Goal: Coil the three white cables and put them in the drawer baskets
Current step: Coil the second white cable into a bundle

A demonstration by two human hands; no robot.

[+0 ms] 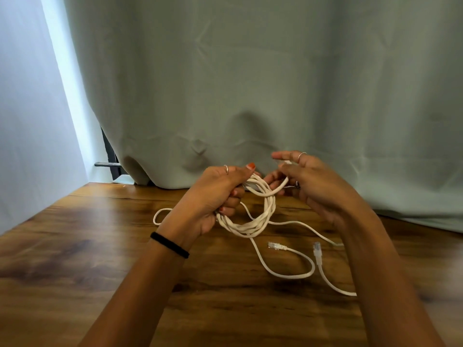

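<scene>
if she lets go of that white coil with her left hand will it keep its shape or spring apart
The white coil would probably loosen: nothing ties its loops, only the left hand grips them. It looks floppy, since its loose tail snakes limply across the table. It is likely light, held aloft by fingers alone.

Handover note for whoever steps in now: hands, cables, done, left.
Left hand grips the white cable coil above the wooden table.
Right hand pinches a strand it is wrapping across the coil's top.
Loose cable tails with two plug ends lie on the table.
Done: one coil mostly wound.
Left: finish the wrap, coil the rest, put all away; drawer baskets not in view.
</scene>
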